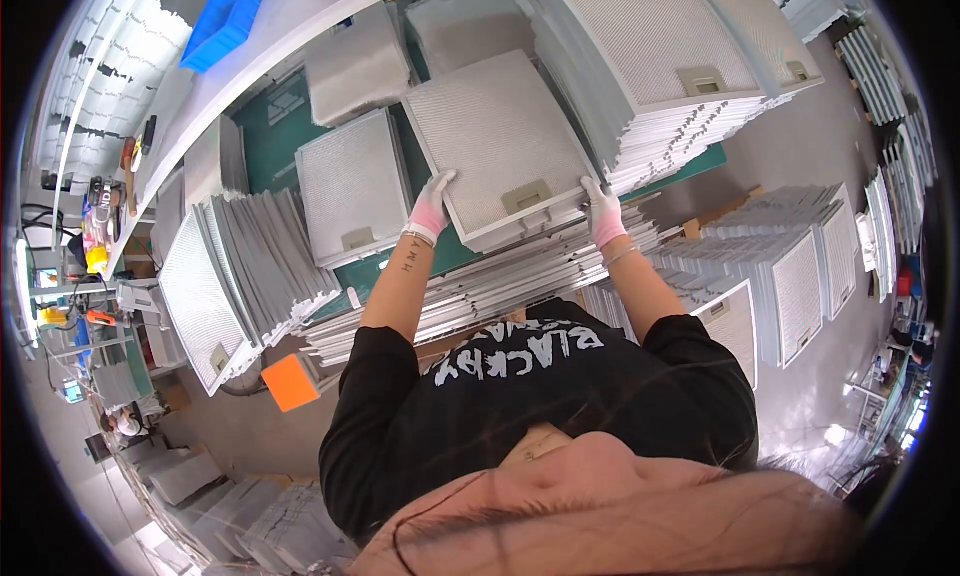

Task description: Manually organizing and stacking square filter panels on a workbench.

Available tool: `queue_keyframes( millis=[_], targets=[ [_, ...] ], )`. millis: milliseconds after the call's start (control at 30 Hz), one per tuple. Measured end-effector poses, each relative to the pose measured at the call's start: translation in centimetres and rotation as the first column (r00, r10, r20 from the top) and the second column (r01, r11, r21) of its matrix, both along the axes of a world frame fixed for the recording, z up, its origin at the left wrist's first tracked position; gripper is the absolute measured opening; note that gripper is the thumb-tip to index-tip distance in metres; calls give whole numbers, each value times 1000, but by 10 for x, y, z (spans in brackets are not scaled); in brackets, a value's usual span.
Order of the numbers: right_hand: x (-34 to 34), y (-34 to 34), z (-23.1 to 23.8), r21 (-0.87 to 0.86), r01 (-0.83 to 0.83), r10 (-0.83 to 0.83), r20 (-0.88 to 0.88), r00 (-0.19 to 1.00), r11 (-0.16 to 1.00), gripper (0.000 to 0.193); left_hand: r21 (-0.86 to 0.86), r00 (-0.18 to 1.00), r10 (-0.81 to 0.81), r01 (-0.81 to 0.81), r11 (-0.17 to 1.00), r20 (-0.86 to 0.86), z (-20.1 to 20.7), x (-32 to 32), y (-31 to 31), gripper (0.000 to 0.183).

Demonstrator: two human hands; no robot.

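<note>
A rectangular silver mesh filter panel (497,126), with a small latch plate near its near edge, lies flat between my hands above the green table. My left hand (434,202), in a white and pink glove, grips its left edge near the close corner. On the opposite edge my right hand (601,212), gloved the same way, is closed round the near right corner. The fingers under the panel are hidden. Left of it, a smaller stack of mesh panels (350,181) rests on the green tabletop (268,136).
A tall stack of panels (650,46) rises at the right. Leaning panels (205,296) fill the left side. More panels (790,286) stand at the lower right. Beyond the table runs a white shelf (290,21) with a blue bin (225,21). An orange square (290,382) is below left.
</note>
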State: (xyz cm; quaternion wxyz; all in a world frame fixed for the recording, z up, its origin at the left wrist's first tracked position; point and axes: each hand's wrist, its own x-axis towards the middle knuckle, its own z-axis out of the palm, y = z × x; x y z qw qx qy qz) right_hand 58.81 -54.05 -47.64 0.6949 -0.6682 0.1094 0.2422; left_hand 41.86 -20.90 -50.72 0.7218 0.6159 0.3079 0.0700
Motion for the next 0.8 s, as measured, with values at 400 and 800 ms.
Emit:
queue_keyframes(
  millis=[400, 800],
  targets=[
    [-18, -7, 5, -528, -80, 280, 311, 908, 846, 62, 332, 961, 239, -182, 925, -139, 13, 4, -34, 88],
    [-127, -20, 43, -299, -496, 570, 564, 597, 815, 26, 922, 461, 801, 252, 294, -382, -4, -219, 145, 69]
  ],
)
